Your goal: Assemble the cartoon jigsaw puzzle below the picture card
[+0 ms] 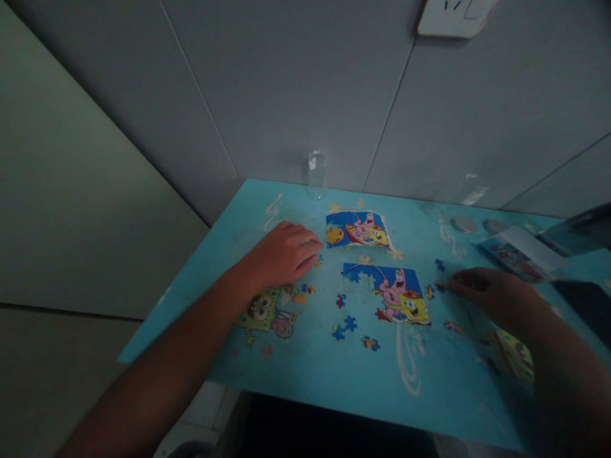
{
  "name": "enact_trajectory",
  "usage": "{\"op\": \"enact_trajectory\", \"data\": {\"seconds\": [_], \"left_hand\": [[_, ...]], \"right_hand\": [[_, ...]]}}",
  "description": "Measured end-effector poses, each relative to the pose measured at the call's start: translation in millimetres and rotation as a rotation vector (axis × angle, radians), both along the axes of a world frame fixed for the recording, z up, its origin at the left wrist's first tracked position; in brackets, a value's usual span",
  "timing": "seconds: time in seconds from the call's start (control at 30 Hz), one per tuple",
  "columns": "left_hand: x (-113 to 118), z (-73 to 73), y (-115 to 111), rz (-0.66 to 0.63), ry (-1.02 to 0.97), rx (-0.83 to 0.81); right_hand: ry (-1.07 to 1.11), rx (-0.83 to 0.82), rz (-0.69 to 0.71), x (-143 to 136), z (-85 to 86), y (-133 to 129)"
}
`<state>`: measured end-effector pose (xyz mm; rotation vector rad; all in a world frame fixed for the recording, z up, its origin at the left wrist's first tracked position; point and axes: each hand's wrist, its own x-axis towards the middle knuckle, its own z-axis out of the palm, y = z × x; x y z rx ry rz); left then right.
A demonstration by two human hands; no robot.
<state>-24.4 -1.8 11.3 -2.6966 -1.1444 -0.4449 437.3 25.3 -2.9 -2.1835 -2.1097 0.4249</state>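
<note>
On the turquoise table a partly assembled jigsaw puzzle (pixel 405 296) shows a pink starfish and a yellow sponge figure, with a gap at its lower left. Behind it lies a picture card (pixel 360 229) with the same scene. My left hand (pixel 289 254) rests palm down left of the card, fingers loosely stretched and holding nothing visible. To the right of the puzzle, my right hand (pixel 482 286) has its fingertips pinched at a small puzzle piece (pixel 440 286). Loose pieces lie around the puzzle, among them a joined blue pair (pixel 344 327) and a multicoloured piece (pixel 370 343).
A clear glass (pixel 317 175) stands by the wall, and another transparent container (pixel 470 191) is further right. Round silver lids (pixel 464 224), a printed sheet (pixel 525 254) and a dark flat object (pixel 585 305) lie at the right. A wall socket (pixel 456 18) is above.
</note>
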Motion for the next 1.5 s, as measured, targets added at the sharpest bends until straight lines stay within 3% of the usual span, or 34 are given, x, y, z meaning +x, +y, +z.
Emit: {"op": "enact_trajectory", "data": {"seconds": [0.27,0.4,0.63,0.9,1.2,1.5], "left_hand": [[48.8,1.8,-37.6,-0.318,0.013,-0.132],[74.0,-6.1,-58.2,-0.391,-0.008,-0.148],[86.7,-17.1,-72.9,-0.271,0.013,-0.182],[80.8,-11.8,-69.5,-0.181,0.048,-0.222],[74.6,-8.7,-73.7,-0.134,0.221,-0.098],[64.6,-1.9,-61.4,-0.058,0.248,-0.157]], "right_hand": [[-0.025,-0.018,-0.005,4.1,-3.3,1.8],[-0.041,-0.033,-0.038,-1.5,0.0,0.1],[-0.053,-0.050,-0.042,-12.4,10.3,-5.6],[-0.073,0.026,-0.038,-12.2,9.2,-8.0],[-0.053,-0.010,-0.030,-14.1,12.4,-15.1],[-0.034,0.048,-0.042,-20.7,16.0,-13.9]]}}
